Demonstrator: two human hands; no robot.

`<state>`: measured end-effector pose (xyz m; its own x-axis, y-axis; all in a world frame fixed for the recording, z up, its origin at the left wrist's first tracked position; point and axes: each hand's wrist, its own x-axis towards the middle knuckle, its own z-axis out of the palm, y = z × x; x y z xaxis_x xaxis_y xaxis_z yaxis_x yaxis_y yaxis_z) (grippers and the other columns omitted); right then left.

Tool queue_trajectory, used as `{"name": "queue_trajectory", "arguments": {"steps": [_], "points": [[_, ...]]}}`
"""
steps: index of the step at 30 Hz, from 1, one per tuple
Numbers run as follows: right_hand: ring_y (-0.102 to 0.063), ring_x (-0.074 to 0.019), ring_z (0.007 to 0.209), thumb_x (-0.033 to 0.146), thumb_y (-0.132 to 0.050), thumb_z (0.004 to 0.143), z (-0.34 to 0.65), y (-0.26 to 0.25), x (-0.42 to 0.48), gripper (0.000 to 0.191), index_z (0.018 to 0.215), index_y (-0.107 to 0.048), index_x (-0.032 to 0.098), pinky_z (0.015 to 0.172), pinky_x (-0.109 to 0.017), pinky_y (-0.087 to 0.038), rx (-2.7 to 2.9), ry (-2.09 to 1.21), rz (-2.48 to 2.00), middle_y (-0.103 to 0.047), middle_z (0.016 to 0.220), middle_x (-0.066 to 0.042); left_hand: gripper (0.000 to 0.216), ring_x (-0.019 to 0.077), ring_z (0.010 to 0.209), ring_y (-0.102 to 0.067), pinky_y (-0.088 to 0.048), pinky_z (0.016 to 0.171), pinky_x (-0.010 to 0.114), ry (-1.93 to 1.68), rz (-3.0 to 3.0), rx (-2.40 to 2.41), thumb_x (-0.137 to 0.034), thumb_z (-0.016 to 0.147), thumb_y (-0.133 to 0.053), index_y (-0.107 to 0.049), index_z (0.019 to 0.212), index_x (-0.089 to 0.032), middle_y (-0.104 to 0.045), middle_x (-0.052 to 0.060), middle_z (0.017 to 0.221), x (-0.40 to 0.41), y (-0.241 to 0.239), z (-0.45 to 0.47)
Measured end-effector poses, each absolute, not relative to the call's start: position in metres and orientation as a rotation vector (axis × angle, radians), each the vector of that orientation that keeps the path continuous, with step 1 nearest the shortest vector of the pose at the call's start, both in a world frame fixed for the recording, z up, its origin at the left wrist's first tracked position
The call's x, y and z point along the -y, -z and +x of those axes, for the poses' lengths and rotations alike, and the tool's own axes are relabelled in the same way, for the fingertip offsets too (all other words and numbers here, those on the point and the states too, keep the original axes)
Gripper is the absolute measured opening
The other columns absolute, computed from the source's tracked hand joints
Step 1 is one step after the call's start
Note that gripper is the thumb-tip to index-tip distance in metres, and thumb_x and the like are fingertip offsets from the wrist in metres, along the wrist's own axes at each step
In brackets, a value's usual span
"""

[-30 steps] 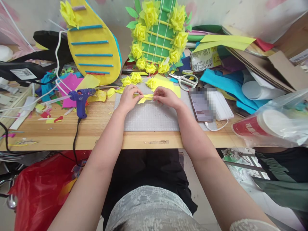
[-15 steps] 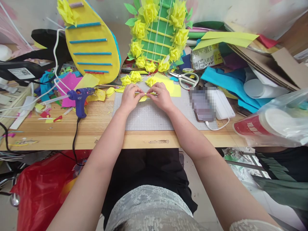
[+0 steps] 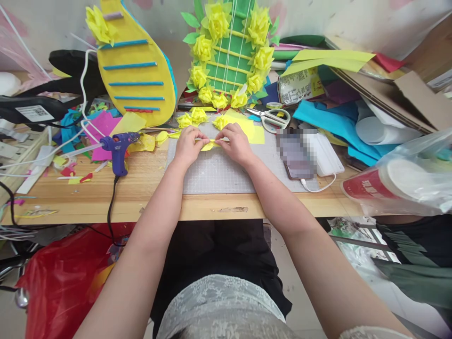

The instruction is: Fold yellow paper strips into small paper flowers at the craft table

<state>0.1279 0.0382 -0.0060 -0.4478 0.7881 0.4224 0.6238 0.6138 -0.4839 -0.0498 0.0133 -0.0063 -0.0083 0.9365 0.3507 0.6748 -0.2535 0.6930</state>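
Both hands hold a small yellow paper piece (image 3: 209, 144) low over the grey cutting mat (image 3: 219, 175), at the far middle of the tabletop (image 3: 141, 193).

Your left hand (image 3: 187, 148) takes the piece's left end and your right hand (image 3: 236, 143) takes its right end. Each grip is closed on the paper, thumb against fingertips. Held at both ends, the piece appears stretched between the hands, with its middle exposed.

Both forearms run forward from the near edge and converge over the mat. The knuckles face up and the fingers curl inward toward each other. Whether the wrists rest on the mat cannot be determined.

Finished yellow paper flowers (image 3: 192, 117) lie just beyond the hands, and a yellow sheet (image 3: 253, 131) lies beyond your right hand. The purple glue gun (image 3: 118, 146) stands left of the mat, and the scissors (image 3: 271, 117) lie beyond it to the right. By this layout, both tools sit within reach but off the mat.
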Motion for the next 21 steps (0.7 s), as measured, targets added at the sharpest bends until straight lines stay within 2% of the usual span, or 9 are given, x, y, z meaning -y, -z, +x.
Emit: {"name": "queue_trajectory", "arguments": {"steps": [4,7,11,15,21], "points": [[-0.048,-0.023,0.092,0.026,-0.055,0.086,0.129,0.004,-0.037,0.014,0.081,-0.065,0.018,0.083,-0.038,-0.04,2.241,-0.302,-1.112,-0.059,0.091,-0.008,0.005,0.0183,0.092,-0.057,-0.044,0.089,0.033,-1.166,1.889,-1.621,-0.019,0.071,-0.07,-0.066,0.073,-0.018,-0.06,0.002,0.085,-0.015,0.008,-0.051],[-0.048,-0.0232,0.093,0.026,-0.052,0.087,0.13,0.004,-0.038,0.015,0.081,-0.064,0.019,0.082,-0.038,-0.041,2.224,-0.269,-1.124,-0.059,0.091,-0.008,0.007,0.0165,0.09,-0.057,-0.045,0.086,0.031,-1.255,1.873,-1.577,-0.024,0.077,-0.067,-0.066,0.081,-0.019,-0.061,0.002,0.088,-0.015,0.007,-0.051],[-0.048,-0.0235,0.094,0.026,-0.05,0.088,0.129,0.004,-0.038,0.016,0.083,-0.064,0.019,0.082,-0.038,-0.041,2.182,-0.244,-1.209,-0.058,0.092,-0.009,0.015,0.0163,0.085,-0.055,-0.042,0.086,0.031,-1.464,1.862,-1.811,-0.033,0.079,-0.066,-0.059,0.076,-0.02,-0.058,0.002,0.083,-0.008,0.001,-0.045],[-0.051,-0.0226,0.095,0.026,-0.05,0.088,0.125,0.003,-0.036,0.017,0.087,-0.065,0.018,0.081,-0.036,-0.042,2.145,-0.223,-1.282,-0.058,0.095,-0.01,0.026,0.0204,0.084,-0.054,-0.039,0.088,0.037,-1.311,1.984,-2.007,-0.038,0.071,-0.074,-0.056,0.067,-0.02,-0.056,0.002,0.074,0.002,-0.004,-0.029],[-0.055,-0.0194,0.09,0.027,-0.049,0.089,0.121,0.005,-0.034,0.018,0.088,-0.064,0.018,0.074,-0.031,-0.043,2.096,-0.169,-1.278,-0.059,0.096,-0.009,0.015,0.0212,0.083,-0.057,-0.037,0.083,0.037,-1.177,1.963,-2.059,-0.027,0.076,-0.069,-0.058,0.069,-0.021,-0.064,0.002,0.076,0.004,-0.002,-0.015]]}}
